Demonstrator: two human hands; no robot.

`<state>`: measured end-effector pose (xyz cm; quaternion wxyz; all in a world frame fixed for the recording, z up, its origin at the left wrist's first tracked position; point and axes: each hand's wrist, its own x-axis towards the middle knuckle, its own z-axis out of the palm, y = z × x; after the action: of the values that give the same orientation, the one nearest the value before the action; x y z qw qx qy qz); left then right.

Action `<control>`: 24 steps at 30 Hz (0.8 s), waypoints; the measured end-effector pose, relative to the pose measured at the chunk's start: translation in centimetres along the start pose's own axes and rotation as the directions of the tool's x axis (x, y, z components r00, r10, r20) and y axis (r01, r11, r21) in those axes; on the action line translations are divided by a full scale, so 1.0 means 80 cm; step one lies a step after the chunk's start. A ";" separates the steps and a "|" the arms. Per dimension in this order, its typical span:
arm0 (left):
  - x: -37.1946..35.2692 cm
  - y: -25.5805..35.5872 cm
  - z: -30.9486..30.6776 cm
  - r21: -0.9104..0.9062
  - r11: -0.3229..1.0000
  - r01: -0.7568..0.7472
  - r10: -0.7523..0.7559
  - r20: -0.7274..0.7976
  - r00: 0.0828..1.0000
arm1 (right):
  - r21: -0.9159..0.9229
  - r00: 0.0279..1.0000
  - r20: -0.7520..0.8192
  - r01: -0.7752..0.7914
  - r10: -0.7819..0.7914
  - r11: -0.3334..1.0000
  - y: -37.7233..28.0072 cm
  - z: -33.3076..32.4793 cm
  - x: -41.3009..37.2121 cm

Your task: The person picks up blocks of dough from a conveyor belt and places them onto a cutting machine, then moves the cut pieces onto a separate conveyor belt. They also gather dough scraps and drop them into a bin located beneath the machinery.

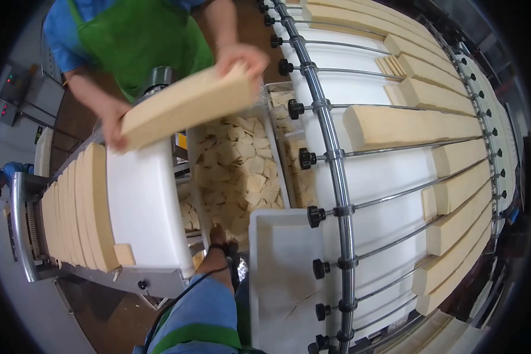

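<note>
My left hand (218,235) hangs low at the near end of a bin (282,177) filled with pale, flat, broken pieces (255,171). A dark band circles its wrist, below a blue sleeve. The hand is small and shadowed, so its fingers and anything in them cannot be made out. My right hand is out of view. Across from me, a person in a green apron (138,47) holds a long cream-coloured block (186,106), like a crustless loaf, in both hands. It is tilted and blurred above the white belt (144,206).
Several long blocks (97,206) stand side by side on the left conveyor, beside a small piece (124,254). Rods and a metal rail (330,135) with black knobs divide the right conveyor (377,177), which carries more blocks (413,127). A white tray (286,277) sits near me.
</note>
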<state>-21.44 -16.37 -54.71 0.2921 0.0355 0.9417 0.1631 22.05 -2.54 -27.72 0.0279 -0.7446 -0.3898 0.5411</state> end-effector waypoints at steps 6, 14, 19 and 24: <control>-0.214 0.010 0.011 0.169 0.969 -0.180 0.138 0.237 0.962 | 0.062 0.999 -0.015 0.046 -0.045 0.997 0.016 -0.005 -0.032; -0.352 -0.106 0.036 -0.782 0.556 0.282 0.103 0.401 0.910 | 0.205 0.966 -0.080 0.256 -0.244 0.945 0.041 0.033 -0.045; -0.349 0.060 -0.165 -0.918 0.265 0.295 0.142 0.340 0.930 | -0.008 0.718 0.178 0.685 -0.673 0.728 0.075 0.173 0.062; -0.248 0.026 -0.146 -0.752 0.658 -0.046 0.111 0.037 0.993 | 0.666 0.935 0.195 0.096 -0.296 0.740 -0.065 0.336 0.044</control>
<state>-11.60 -20.94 -34.28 0.3105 -0.0409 0.7763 0.5471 -2.67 -6.96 -39.19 0.2833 -0.5562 -0.2557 0.7383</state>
